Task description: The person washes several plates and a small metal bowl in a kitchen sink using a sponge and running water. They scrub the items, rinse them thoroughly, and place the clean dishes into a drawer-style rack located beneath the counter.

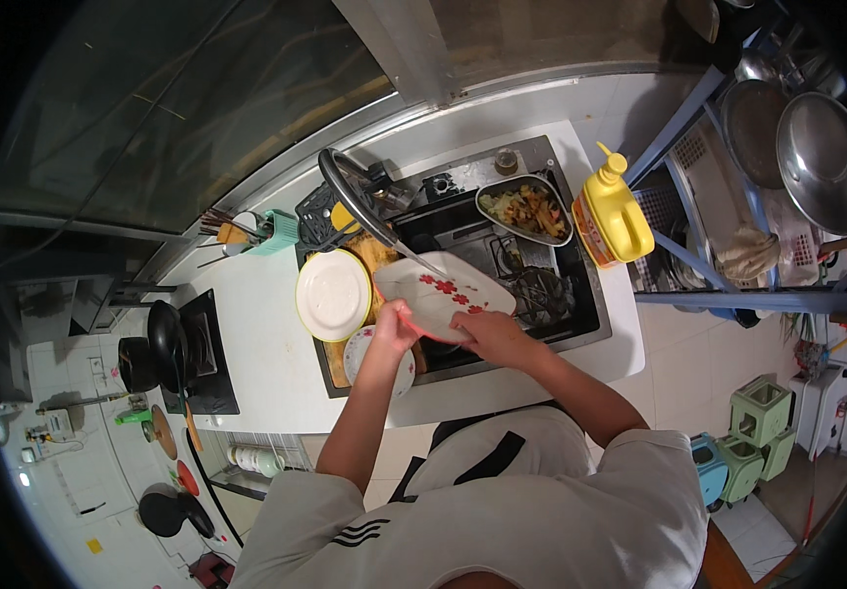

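Observation:
My left hand grips the near left rim of a white dish with red flowers and a red edge. My right hand is at the dish's near right side, its fingers over the inner surface; whether it grips or rubs there I cannot tell. Water runs from the curved faucet onto the dish, which is tilted above the black sink. To its left a white plate with a yellow rim and a flowered bowl rest on a wooden board.
A strainer of food scraps sits in the sink's far right corner, beside a yellow pump bottle. A green utensil holder stands at the back left. A black wok is on the stove; a blue rack stands right.

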The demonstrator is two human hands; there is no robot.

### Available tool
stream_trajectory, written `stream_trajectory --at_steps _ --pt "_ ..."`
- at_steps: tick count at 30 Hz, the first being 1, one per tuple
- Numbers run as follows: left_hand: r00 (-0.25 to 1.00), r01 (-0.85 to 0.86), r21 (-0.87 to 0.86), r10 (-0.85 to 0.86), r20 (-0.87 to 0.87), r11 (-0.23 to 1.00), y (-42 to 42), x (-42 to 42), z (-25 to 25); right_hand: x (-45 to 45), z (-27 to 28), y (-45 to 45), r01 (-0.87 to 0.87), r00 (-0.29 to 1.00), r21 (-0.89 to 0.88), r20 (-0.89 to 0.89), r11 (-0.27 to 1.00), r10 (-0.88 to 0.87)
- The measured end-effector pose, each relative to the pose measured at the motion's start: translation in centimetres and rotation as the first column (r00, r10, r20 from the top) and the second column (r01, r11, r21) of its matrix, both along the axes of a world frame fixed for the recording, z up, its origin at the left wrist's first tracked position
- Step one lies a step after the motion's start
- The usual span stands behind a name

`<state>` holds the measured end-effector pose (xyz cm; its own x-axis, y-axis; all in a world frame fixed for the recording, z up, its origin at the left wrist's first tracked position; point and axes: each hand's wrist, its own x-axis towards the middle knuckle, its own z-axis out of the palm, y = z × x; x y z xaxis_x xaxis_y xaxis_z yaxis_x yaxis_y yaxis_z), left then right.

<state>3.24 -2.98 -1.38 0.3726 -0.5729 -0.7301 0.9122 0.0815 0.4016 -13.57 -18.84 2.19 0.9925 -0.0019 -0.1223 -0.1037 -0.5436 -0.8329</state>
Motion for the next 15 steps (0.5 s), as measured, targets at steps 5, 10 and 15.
stream_trajectory --at_steps 5,10,15 --pt "0.995 -0.028 0.073 0.021 0.096 0.997 2.0 0.1 0.4 0.8 -6.3 -1.1 0.125 0.989 0.023 -0.084 0.992 -0.122" --pt "0.963 0.124 0.066 -0.136 0.233 0.99 -0.9 -1.5 2.4 6.9 -9.4 -0.6 0.503 0.857 -0.193 0.239 0.842 -0.457" --pt "0.964 0.129 0.028 -0.132 0.231 0.991 -2.1 -1.4 0.5 10.3 -6.8 2.8 0.252 0.906 -0.047 0.363 0.967 -0.218"
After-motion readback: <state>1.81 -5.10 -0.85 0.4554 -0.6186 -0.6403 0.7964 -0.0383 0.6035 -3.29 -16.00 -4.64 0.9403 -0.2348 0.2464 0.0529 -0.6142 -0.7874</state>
